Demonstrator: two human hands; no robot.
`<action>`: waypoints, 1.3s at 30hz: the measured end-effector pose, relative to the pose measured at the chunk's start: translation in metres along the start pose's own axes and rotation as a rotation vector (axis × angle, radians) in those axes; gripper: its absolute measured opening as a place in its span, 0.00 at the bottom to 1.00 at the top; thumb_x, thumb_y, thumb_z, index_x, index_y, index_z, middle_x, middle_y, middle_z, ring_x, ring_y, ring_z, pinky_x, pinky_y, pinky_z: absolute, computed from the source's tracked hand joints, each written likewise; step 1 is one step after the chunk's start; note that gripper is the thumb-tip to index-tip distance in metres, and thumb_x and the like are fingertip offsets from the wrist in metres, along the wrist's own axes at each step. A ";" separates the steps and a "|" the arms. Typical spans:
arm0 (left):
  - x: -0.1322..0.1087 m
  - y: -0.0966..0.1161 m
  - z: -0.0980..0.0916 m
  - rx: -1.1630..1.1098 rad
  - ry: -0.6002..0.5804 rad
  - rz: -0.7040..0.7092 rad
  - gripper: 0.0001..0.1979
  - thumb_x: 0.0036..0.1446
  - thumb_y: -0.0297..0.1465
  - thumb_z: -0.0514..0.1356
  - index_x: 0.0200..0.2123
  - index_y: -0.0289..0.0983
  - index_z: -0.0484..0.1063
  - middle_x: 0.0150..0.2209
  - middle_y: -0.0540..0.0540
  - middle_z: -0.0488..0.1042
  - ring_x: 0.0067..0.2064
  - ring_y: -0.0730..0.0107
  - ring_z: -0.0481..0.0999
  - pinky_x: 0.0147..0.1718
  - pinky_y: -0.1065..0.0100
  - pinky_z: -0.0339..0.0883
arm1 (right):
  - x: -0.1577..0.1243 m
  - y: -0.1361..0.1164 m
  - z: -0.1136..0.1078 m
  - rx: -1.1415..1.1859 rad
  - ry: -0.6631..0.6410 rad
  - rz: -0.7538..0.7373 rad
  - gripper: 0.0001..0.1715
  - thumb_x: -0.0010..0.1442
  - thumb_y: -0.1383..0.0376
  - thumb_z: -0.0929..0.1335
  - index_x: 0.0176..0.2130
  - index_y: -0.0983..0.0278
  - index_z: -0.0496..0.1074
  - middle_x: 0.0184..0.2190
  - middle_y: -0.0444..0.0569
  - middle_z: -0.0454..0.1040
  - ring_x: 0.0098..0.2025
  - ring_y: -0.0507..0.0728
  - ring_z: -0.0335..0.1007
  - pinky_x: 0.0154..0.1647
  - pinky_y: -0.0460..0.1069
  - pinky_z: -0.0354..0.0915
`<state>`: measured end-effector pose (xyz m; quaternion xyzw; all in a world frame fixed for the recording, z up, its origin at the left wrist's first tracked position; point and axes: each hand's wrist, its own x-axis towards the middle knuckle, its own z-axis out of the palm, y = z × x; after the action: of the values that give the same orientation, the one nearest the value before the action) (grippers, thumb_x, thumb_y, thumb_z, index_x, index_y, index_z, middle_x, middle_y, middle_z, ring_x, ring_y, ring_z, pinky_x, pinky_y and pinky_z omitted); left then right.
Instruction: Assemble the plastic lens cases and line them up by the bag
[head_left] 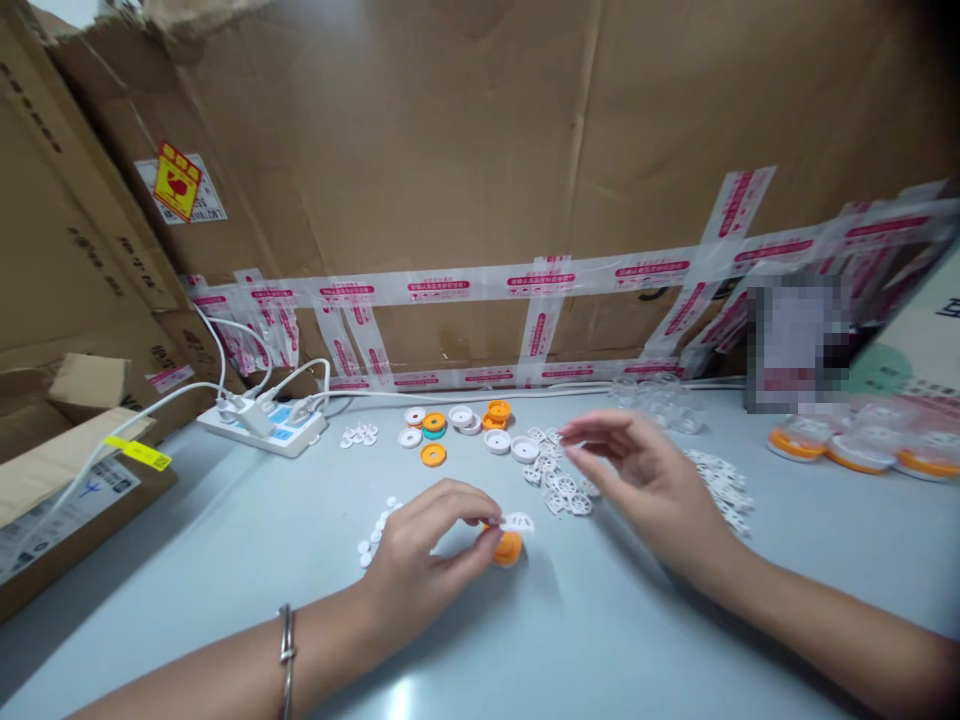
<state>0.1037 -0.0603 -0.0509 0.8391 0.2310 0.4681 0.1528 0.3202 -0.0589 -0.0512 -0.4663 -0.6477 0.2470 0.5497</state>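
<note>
My left hand (431, 550), with a bracelet at the wrist, pinches a small white slotted part (518, 523) between thumb and fingertips. Right beneath that part is an orange round piece (508, 549), close to my thumb. My right hand (630, 470) is raised over the table to the right, its thumb and fingertips close together; whether anything small sits between them is hidden. White spoked parts (566, 494) lie in a pile just left of it. Behind both hands are white rings (524, 449) and orange rings (433, 455).
A power strip (262, 425) with cables stands at the back left, near small white pieces (359, 435). White dots (365, 548) lie left of my left hand. Clear domes (660, 400) and orange-based domes (862, 450) sit back right. Cardboard (465, 150) walls the back.
</note>
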 end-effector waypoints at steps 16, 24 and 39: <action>0.000 -0.009 0.000 -0.116 -0.019 -0.333 0.03 0.51 0.23 0.60 0.30 0.35 0.72 0.27 0.49 0.76 0.27 0.75 0.75 0.29 0.75 0.72 | 0.025 0.022 -0.040 -0.380 -0.587 0.247 0.04 0.46 0.66 0.69 0.28 0.61 0.72 0.25 0.44 0.71 0.28 0.54 0.65 0.30 0.48 0.61; -0.001 -0.012 0.000 -0.132 -0.048 -0.359 0.02 0.52 0.24 0.60 0.30 0.35 0.72 0.27 0.49 0.76 0.28 0.75 0.75 0.30 0.74 0.72 | 0.029 0.023 -0.040 -0.337 -0.500 0.282 0.11 0.47 0.60 0.69 0.33 0.61 0.75 0.25 0.45 0.74 0.30 0.56 0.69 0.33 0.49 0.62; 0.002 -0.011 0.000 -0.173 -0.047 -0.418 0.01 0.51 0.25 0.60 0.29 0.34 0.72 0.26 0.48 0.76 0.27 0.73 0.75 0.29 0.74 0.72 | 0.026 0.025 -0.028 -0.233 -0.446 0.377 0.11 0.43 0.59 0.70 0.29 0.63 0.74 0.22 0.43 0.72 0.27 0.54 0.66 0.30 0.48 0.62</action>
<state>0.1016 -0.0496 -0.0548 0.7675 0.3552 0.4248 0.3230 0.3562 -0.0305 -0.0515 -0.5723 -0.6784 0.3648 0.2814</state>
